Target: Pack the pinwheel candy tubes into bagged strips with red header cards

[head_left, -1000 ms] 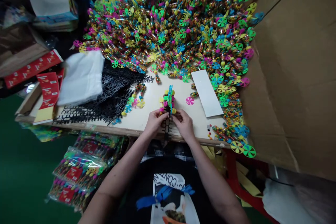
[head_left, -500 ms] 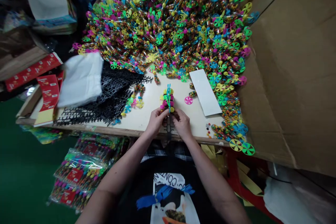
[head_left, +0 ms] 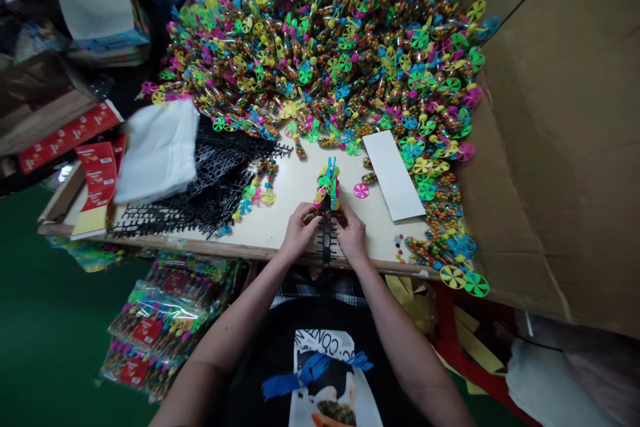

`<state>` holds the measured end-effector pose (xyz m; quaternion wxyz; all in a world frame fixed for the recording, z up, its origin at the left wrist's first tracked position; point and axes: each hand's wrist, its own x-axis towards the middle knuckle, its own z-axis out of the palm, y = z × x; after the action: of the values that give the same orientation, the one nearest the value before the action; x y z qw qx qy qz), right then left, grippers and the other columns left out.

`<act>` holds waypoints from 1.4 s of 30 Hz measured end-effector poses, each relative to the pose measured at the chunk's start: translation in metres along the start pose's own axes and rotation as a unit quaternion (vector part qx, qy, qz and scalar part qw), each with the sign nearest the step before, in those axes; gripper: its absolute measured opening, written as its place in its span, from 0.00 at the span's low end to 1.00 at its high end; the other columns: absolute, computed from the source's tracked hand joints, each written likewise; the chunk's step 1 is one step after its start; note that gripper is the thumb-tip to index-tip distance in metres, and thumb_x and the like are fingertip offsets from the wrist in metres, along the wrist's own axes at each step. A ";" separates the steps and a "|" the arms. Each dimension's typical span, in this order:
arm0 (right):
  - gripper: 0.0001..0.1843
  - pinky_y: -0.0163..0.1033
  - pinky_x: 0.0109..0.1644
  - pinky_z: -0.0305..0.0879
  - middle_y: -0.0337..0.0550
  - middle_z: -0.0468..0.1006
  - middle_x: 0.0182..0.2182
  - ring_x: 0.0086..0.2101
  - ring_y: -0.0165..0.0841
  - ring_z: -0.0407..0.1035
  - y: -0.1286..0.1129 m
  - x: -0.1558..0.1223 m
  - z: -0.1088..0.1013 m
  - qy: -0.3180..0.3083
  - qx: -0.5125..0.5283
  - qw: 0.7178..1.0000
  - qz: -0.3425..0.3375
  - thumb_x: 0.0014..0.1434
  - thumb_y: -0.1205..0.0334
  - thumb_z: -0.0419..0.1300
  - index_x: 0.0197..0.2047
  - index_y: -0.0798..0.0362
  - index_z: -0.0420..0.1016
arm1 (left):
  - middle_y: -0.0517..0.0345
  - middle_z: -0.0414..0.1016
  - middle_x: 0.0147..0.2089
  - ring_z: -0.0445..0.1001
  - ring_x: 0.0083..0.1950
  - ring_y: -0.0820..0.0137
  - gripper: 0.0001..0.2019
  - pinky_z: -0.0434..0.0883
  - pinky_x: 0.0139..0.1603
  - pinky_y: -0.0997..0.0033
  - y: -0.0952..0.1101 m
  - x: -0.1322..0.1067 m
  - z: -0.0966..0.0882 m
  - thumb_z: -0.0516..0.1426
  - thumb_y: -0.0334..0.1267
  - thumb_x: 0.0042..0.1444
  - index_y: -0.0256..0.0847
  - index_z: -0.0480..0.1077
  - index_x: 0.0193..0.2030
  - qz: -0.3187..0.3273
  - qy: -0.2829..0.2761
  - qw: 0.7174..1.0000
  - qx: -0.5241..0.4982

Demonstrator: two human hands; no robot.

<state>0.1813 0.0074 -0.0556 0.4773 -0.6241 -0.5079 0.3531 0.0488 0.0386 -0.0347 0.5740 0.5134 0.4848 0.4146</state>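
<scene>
Looks down from head height onto a pale table (head_left: 280,223). At its near edge, close together: left hand (head_left: 299,232) and right hand (head_left: 353,237), fingers curled in narrow, pinching a black plastic strip (head_left: 327,248) from either side. Holds the strip lengthwise, pointing away from the body, with its near end reaching the table edge between the two wrists. On the strip's far half, just beyond the fingertips: a small bunch of clipped tubes (head_left: 328,185) with yellow, pink, green and blue pinwheel tops, raised a little off the tabletop.

Just right of the bunch, flat on the table: a loose pink pinwheel (head_left: 361,190), and beside that a white card (head_left: 393,175) lying at a slant. Filling the whole far half of the table: a huge heap of pinwheel candy tubes (head_left: 340,53), spilling down the right side to the near corner. Left of the hands, well apart from them: a spread pile of black strips (head_left: 210,190), partly under a stack of white bags (head_left: 157,150), with red cards (head_left: 97,173) at the left edge. Along the right: a tall cardboard wall (head_left: 550,133). Below the table on the left: packed bags (head_left: 160,327) of the same toys over a green floor.
</scene>
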 end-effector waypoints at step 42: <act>0.17 0.45 0.49 0.65 0.51 0.75 0.44 0.43 0.41 0.69 -0.014 0.189 -0.018 -0.065 -0.352 0.928 -0.108 0.53 0.68 0.58 0.47 0.52 0.74 | 0.47 0.73 0.25 0.74 0.37 0.56 0.03 0.65 0.37 0.66 0.049 0.194 -0.029 0.57 0.29 0.41 0.39 0.66 0.22 -0.124 0.087 0.904 0.400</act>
<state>0.2376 0.1871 -0.0285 0.2281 -0.6690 -0.6938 0.1382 0.0575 0.2392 -0.0112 0.3222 0.5977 0.7177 0.1544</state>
